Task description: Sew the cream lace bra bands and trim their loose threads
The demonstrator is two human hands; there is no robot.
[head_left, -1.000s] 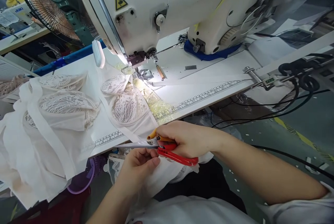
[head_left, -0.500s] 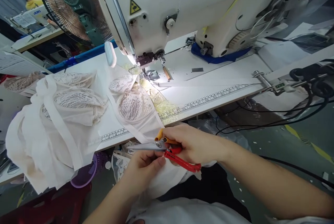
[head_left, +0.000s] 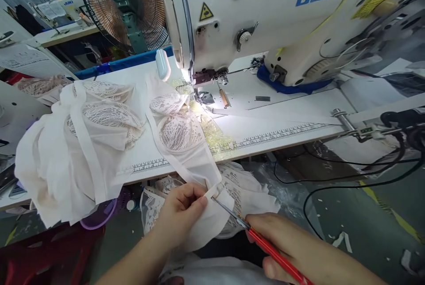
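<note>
My left hand point(head_left: 186, 212) pinches the lower end of a white lace bra point(head_left: 179, 132), which runs from the sewing machine's needle area over the table's front edge. A pair of scissors with a red handle point(head_left: 272, 252) is gripped in my right hand point(head_left: 282, 240). Its blades point up and left, with the tip touching the white fabric edge just right of my left fingertips. Whether the blades are parted cannot be made out. More white fabric hangs below my left hand, above my lap.
A JUKI sewing machine point(head_left: 259, 24) stands on the white table with a printed ruler point(head_left: 282, 133). Several white lace bras point(head_left: 76, 143) are piled at the left. A green fan point(head_left: 126, 6) stands behind. Lace pieces point(head_left: 245, 187) hang under the table edge; cables point(head_left: 332, 183) loop at right.
The scissors have swung from lying across above my left hand to pointing up-left at the fabric edge. My right hand has moved down and right; the view has shifted left.
</note>
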